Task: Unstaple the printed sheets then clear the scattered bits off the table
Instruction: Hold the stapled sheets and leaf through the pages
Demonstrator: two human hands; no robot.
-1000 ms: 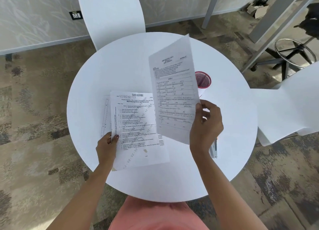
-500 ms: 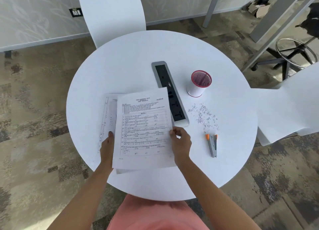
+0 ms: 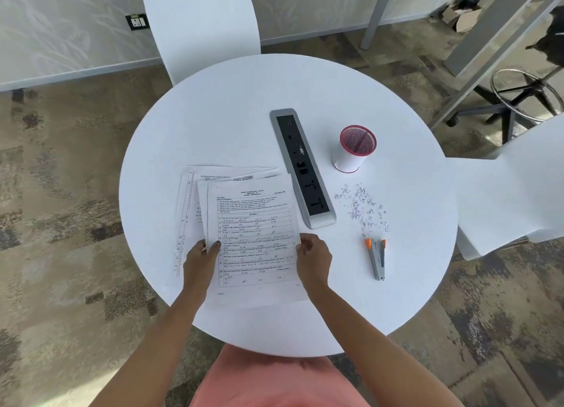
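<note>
Round white table [image 3: 213, 116], person seated at near edge. Printed sheets [image 3: 256, 223] lie on the near-left part of the table in a loose fanned pile, the top page roughly squared to the person and others poking out at left and top; no staple can be made out at this size. Grey socket strip [image 3: 302, 168] runs diagonally just right of the pile, its near end close to the top page's right edge. Left hand [image 3: 200, 260] pinches the left edge of the top pages, thumb on top, fingers under and hidden. Right hand [image 3: 314, 257] has its fingers curled in on the right edge, looks like a pinch, fingertips not clear. Pink-rimmed mesh cup [image 3: 354, 150] stands upright right of the strip. Staple remover [image 3: 377, 258] with orange tips lies flat, well right of the hands, untouched. Scattered bits [image 3: 361, 206] spread between cup and remover. Step, as judged: sorting and squaring loose pages, unstapling about done. Next calls for letting go of the pile, then sweeping the bits together, likely into the cup; they are tiny and easy to miss.
</note>
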